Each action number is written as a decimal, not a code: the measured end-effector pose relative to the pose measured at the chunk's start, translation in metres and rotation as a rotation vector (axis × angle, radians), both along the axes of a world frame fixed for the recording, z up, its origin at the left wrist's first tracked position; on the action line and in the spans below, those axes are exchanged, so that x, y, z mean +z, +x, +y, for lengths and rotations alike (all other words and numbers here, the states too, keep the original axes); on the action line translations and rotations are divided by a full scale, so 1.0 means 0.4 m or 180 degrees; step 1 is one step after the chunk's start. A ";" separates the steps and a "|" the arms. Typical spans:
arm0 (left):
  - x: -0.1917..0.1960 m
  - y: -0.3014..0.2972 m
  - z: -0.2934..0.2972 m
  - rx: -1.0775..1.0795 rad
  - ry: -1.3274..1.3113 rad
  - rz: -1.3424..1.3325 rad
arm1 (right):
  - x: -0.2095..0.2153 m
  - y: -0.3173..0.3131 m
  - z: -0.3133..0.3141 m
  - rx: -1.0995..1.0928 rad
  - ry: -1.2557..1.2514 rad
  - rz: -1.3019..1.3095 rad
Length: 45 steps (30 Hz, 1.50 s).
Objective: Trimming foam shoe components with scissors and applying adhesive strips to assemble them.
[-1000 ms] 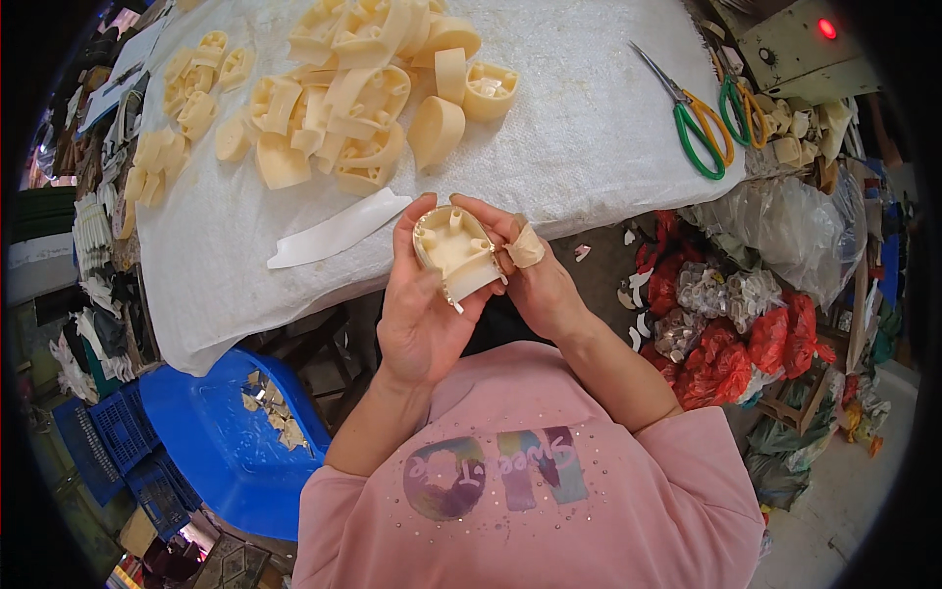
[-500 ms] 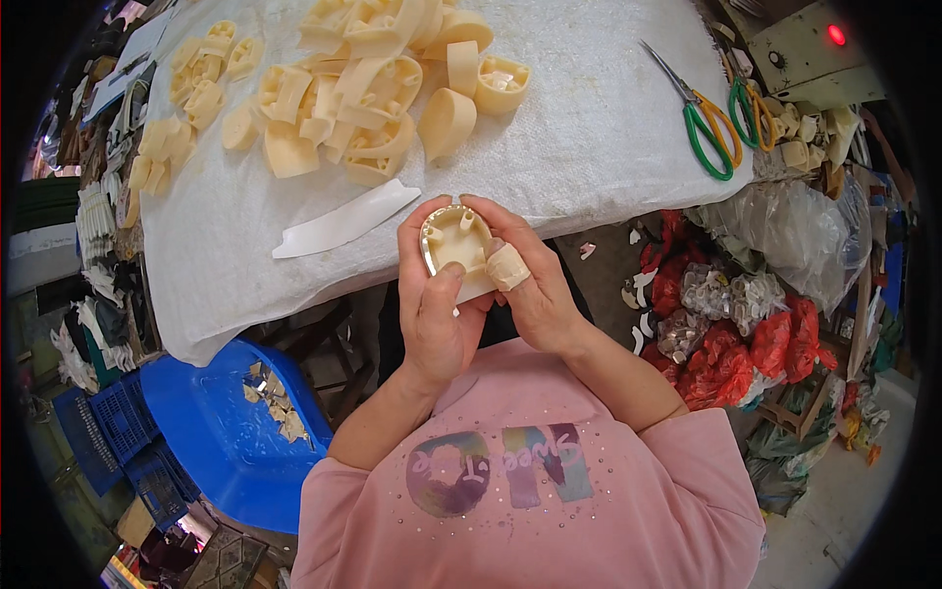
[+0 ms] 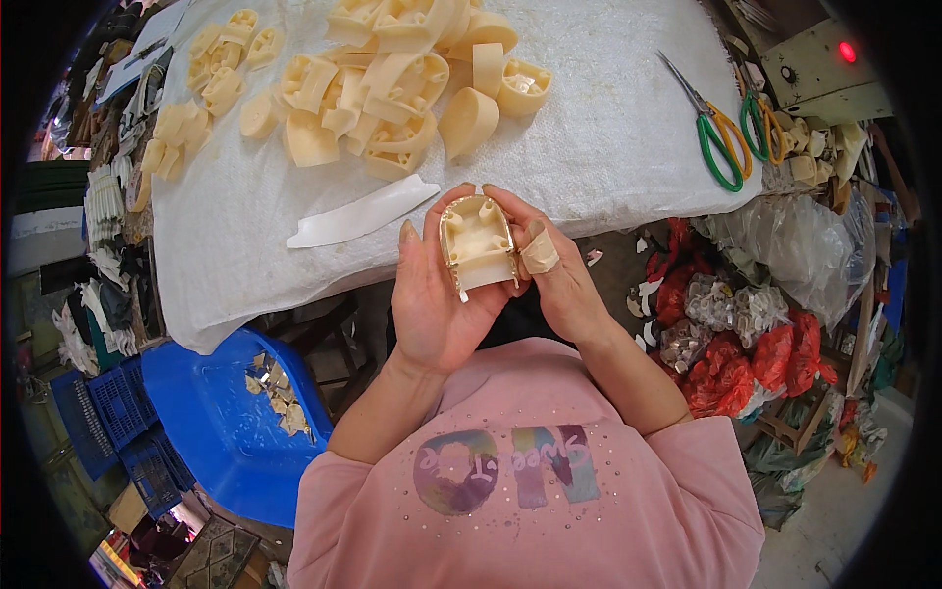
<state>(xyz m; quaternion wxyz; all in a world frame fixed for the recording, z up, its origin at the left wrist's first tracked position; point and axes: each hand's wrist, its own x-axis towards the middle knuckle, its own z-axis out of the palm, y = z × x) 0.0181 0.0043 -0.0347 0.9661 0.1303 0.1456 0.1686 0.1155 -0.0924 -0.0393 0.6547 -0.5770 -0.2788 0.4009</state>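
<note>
I see both hands clasped on one cream part (image 3: 478, 242) just off the near table (image 3: 628, 147) edge: left hand (image 3: 439, 294) cradles, right hand (image 3: 554, 270), thumb taped, pinches its side. No support below; a loosened pinch likely drops it. Flash could nick fingers.

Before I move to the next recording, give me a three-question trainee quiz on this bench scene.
1. True or false: both hands hold one cream plastic part above the near edge of the white-covered table.
2. Which hand has a taped thumb? A) left hand B) right hand
3. What colour are the handles of the scissors lying on the cloth at the right?

Key:
1. True; the part sits between the two hands, its hollow side facing up.
2. B; the tape wraps the thumb pressed against the part.
3. Green and yellow.
</note>
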 end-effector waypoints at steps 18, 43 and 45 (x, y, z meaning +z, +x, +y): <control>-0.001 -0.018 0.014 0.0029 0.4202 0.0966 | -0.001 0.029 -0.004 -0.0425 0.0706 -0.0859; 0.016 0.002 0.025 0.1028 0.6406 0.1044 | -0.001 0.095 -0.039 0.0504 0.0046 -0.0409; 0.020 0.003 0.022 0.1111 0.6387 0.1037 | -0.007 0.090 -0.043 0.0541 0.0233 -0.0009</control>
